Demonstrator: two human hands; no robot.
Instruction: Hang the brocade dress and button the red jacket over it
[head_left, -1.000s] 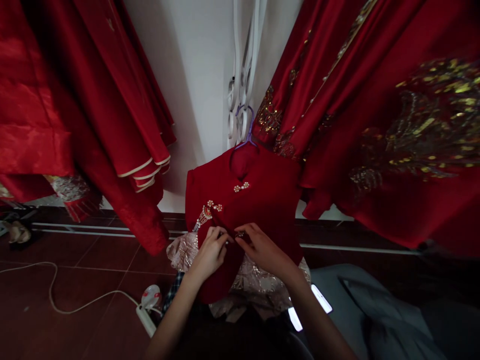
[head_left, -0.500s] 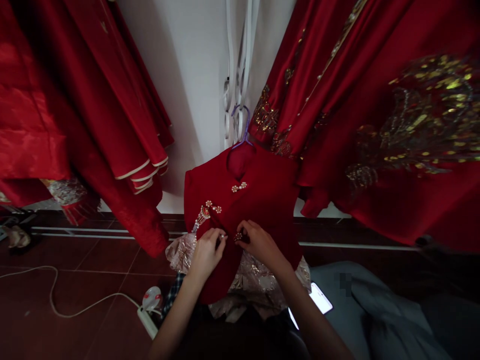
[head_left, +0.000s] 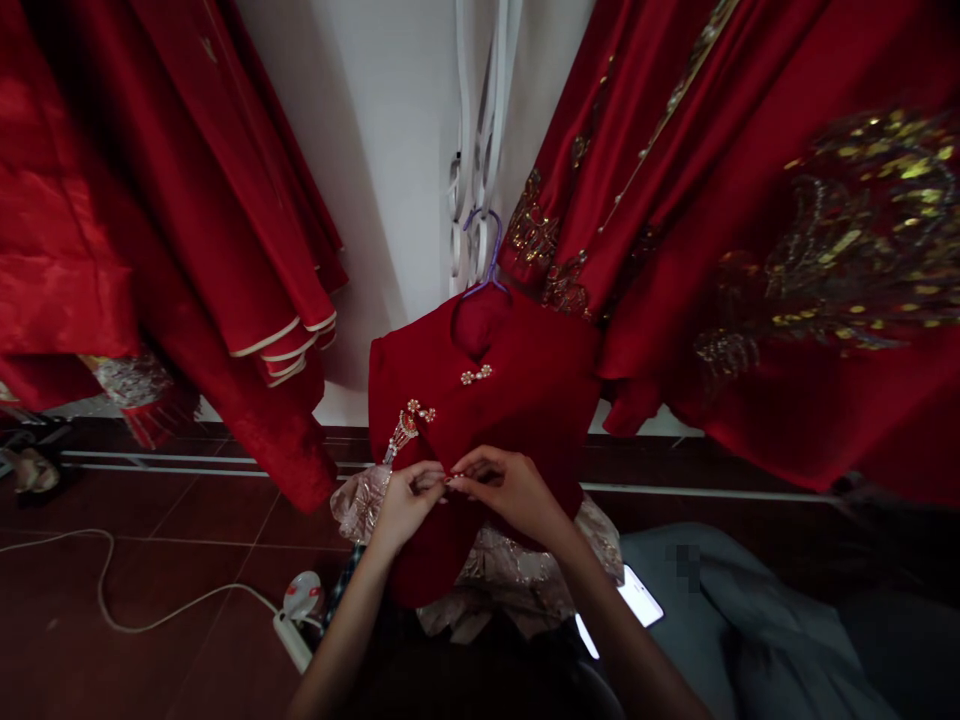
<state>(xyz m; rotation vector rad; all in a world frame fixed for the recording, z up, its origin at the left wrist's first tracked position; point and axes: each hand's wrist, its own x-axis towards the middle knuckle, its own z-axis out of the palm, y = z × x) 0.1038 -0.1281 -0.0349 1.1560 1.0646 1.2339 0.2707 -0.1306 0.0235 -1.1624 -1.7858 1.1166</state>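
A small red dress (head_left: 525, 385) hangs in front of me on a purple hanger (head_left: 486, 260) against a white wall. Two pearl button clasps (head_left: 477, 375) show on its front, with a beaded tassel (head_left: 401, 437) at the lower one. My left hand (head_left: 403, 502) and my right hand (head_left: 510, 490) meet fingertip to fingertip at the front flap below those clasps. Both pinch the red cloth there around a small fastening that I can barely make out. A pale lace skirt (head_left: 517, 570) hangs under the red top.
Long red gowns hang at left (head_left: 187, 250) and right (head_left: 750, 250), the right one with gold embroidery. On the dark tiled floor lie a white power strip with cable (head_left: 294, 620), a lit phone (head_left: 637, 598) and grey cloth (head_left: 750, 620).
My two hands have drawn together until the fingertips touch at the flap, and they sit slightly higher than before. The dress has hardly moved.
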